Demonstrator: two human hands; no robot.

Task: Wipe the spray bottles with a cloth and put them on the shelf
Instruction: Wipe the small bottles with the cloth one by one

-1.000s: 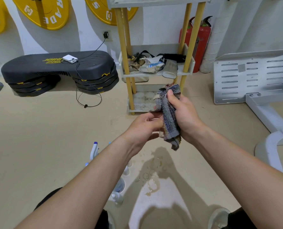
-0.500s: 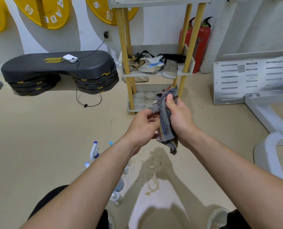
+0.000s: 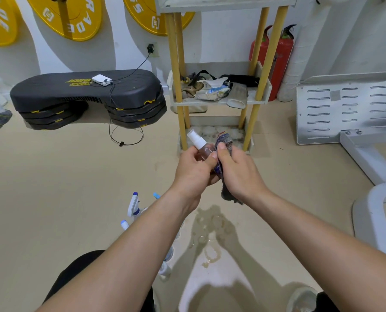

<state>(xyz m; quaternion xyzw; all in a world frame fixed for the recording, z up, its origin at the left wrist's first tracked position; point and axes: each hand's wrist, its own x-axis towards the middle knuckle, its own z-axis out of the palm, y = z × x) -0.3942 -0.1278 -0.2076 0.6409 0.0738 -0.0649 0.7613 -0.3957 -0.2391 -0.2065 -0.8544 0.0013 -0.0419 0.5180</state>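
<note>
Small bottle being wiped beside a wet floor patch.
Left hand point(image 3: 193, 170) fingers clamp the spray bottle point(image 3: 201, 147); right hand point(image 3: 237, 174) fingers pinch the cloth point(image 3: 224, 140) against it; wet plastic could slip.

A beige floor point(image 3: 52, 176) fills most of the view, with a wet patch point(image 3: 210, 239) near the centre at six o'clock. At twelve o'clock a white wall point(image 3: 228, 30) carries yellow weight plates point(image 3: 68, 16). At ten o'clock lies a black stack of step platforms point(image 3: 86, 97) with a small white device point(image 3: 101, 80) and a cable on top. A red fire extinguisher point(image 3: 282, 55) stands at one o'clock; a slotted grey metal plate point(image 3: 349, 109) leans at two o'clock.
</note>
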